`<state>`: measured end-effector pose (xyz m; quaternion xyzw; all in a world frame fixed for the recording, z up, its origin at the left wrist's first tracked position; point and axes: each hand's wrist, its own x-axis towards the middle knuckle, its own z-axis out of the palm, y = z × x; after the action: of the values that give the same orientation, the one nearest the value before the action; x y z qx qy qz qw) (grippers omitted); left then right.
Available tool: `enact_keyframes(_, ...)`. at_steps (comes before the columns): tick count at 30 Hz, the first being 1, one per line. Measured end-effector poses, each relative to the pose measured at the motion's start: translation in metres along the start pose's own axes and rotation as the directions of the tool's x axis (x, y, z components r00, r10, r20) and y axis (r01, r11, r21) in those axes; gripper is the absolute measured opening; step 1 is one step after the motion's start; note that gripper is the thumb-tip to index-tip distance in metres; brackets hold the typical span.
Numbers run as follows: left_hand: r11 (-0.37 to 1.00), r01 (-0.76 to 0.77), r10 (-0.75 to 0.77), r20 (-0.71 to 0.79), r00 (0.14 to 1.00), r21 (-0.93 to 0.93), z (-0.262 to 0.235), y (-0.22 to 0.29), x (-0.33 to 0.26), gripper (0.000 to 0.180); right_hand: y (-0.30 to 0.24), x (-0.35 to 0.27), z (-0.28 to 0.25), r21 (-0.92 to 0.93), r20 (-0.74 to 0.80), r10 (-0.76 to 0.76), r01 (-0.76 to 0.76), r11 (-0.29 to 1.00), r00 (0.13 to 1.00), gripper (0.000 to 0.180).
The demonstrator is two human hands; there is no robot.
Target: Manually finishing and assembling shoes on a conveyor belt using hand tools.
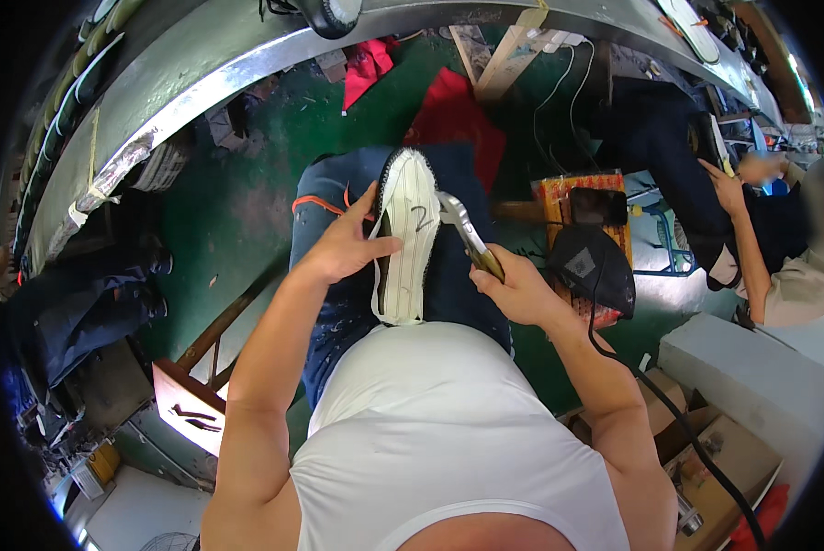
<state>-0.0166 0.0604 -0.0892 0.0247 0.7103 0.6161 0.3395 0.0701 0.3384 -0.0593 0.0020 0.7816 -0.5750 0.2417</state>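
Note:
A shoe (414,241) lies sole up on my thighs, its toe pointing away from me. Its bottom is whitish with a dark handwritten mark, and a dark jagged edge shows around the toe and left side. My left hand (349,241) grips the shoe's left side, thumb laid over the bottom and fingers along the edge. In my right hand (525,289) are metal pliers (468,230), with the handles wrapped by my fingers. The pliers' head meets the shoe's right edge near the forefoot; whether the jaws pinch material is too small to tell.
A long metal-edged workbench (246,69) curves across the far side. Red cloth (453,119) lies on the green floor. To my right are a dark cap (594,266), a phone (598,207), a black cable (687,422), a cardboard box (728,459) and a seated co-worker (669,156).

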Motion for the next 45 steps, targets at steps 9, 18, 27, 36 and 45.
enact_keyframes(9, 0.771, -0.016, 0.351, -0.403, 0.845, 0.637, 0.032, -0.012, -0.006, 0.015, -0.030, 0.019, -0.008, -0.279, 0.196, 0.064, -0.007, 0.960, 0.978, 0.019)
enact_keyframes(18, 0.734, -0.111, 0.493, -0.413, 0.766, 0.670, 0.046, -0.001, -0.010, 0.014, -0.076, 0.050, -0.033, -0.437, 0.373, 0.481, -0.307, 0.846, 0.794, 0.024)
enact_keyframes(27, 0.877, -0.190, 0.405, -0.469, 0.785, 0.441, 0.034, -0.014, 0.011, 0.028, -0.114, 0.085, -0.043, -0.726, 0.402, 0.512, -0.077, 0.684, 0.759, 0.024)
enact_keyframes(36, 0.676, -0.030, -0.050, -0.086, 0.995, -0.737, 0.029, -0.048, 0.020, 0.060, -0.033, 0.054, 0.016, -0.497, 0.164, 0.182, -0.078, 0.864, 0.970, 0.028)
enact_keyframes(45, 0.745, 0.036, -0.195, -0.167, 0.966, -0.666, 0.028, -0.028, 0.031, 0.076, -0.009, 0.062, 0.024, 0.170, 0.254, 0.415, -0.463, 0.870, 0.874, 0.024)
